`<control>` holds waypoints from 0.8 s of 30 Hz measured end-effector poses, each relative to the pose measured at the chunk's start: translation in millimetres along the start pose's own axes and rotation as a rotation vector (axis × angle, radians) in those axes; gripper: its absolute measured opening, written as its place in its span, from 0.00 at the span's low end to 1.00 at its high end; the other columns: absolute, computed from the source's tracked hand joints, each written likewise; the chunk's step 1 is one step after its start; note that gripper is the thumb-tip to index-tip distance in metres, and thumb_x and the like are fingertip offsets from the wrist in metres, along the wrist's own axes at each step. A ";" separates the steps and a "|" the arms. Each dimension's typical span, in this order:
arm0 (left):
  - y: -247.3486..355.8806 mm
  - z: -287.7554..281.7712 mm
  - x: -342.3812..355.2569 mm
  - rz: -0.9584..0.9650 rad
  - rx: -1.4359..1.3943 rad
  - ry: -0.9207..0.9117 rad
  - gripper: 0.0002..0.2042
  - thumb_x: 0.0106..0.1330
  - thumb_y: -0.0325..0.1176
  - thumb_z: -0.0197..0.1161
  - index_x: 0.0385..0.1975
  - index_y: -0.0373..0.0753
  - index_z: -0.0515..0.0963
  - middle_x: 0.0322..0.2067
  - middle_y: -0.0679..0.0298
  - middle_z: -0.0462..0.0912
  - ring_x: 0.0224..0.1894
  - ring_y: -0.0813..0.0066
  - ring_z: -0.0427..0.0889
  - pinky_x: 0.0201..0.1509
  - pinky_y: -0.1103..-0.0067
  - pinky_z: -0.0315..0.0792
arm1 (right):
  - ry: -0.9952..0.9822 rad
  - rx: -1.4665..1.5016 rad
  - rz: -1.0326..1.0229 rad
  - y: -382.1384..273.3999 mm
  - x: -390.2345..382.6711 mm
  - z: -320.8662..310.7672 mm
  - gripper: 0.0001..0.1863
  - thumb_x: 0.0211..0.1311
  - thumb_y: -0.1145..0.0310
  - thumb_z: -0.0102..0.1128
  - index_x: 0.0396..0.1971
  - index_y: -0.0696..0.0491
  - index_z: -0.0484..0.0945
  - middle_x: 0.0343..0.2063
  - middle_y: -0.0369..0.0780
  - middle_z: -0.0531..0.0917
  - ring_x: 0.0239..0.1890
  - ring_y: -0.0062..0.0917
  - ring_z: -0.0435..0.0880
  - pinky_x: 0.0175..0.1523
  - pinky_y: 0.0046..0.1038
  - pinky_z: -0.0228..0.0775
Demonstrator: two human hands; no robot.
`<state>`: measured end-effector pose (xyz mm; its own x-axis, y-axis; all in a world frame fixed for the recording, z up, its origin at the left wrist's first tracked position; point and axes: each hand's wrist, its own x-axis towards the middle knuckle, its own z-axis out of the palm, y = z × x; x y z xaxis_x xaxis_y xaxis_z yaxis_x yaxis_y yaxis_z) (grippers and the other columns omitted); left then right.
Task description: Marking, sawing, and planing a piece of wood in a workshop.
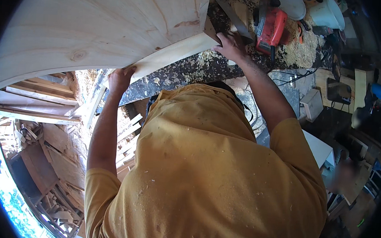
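A large pale wooden panel (91,21) with knots and grain fills the upper left. Along its near edge runs a narrow light wooden board (172,54), lying just above the dark speckled workbench (189,68). My left hand (121,79) is closed round the left part of this board, thumb on top, its other fingers mostly hidden. At the board's right end, my right hand (230,48) grips the corner with thumb and forefinger against it. A dark flat metal bar (234,17) lies beyond that hand.
A red power planer (271,30) rests on the bench at the right, beside heaped wood shavings (304,49). Behind it stands a white bucket (328,15). Black cables (295,77) trail down nearby. Stacked planks (39,94) and offcuts lie on the left.
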<state>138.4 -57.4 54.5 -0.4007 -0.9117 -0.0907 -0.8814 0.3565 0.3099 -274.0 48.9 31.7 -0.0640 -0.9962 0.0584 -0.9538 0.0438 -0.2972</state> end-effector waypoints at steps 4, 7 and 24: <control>-2.1 -0.7 3.5 -0.012 -0.005 -0.029 0.21 0.57 0.53 0.58 0.33 0.40 0.81 0.26 0.48 0.80 0.33 0.51 0.80 0.40 0.62 0.71 | 0.054 -0.015 0.004 -2.0 -4.8 3.1 0.23 0.44 0.55 0.67 0.36 0.53 0.73 0.35 0.44 0.80 0.45 0.36 0.76 0.52 0.40 0.61; -24.6 8.7 2.4 0.035 0.036 -0.064 0.22 0.57 0.54 0.58 0.29 0.37 0.80 0.25 0.46 0.79 0.33 0.50 0.79 0.39 0.61 0.70 | 0.079 0.023 -0.026 -8.1 -11.6 -0.7 0.23 0.44 0.55 0.67 0.38 0.53 0.74 0.34 0.43 0.80 0.45 0.37 0.75 0.51 0.39 0.62; -10.4 -39.2 -57.7 -0.229 -0.792 -1.133 0.25 0.65 0.57 0.48 0.23 0.38 0.74 0.14 0.66 0.72 0.12 0.79 0.71 0.14 0.84 0.66 | 0.049 0.794 -0.067 -65.0 -71.0 -136.0 0.17 0.46 0.71 0.70 0.37 0.54 0.75 0.29 0.34 0.79 0.31 0.15 0.76 0.37 0.20 0.68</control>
<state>180.4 -16.5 93.6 -0.5853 -0.1394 -0.7987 -0.7328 -0.3307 0.5947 -247.4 127.0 176.5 -0.0447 -0.9896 0.1368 -0.4636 -0.1008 -0.8803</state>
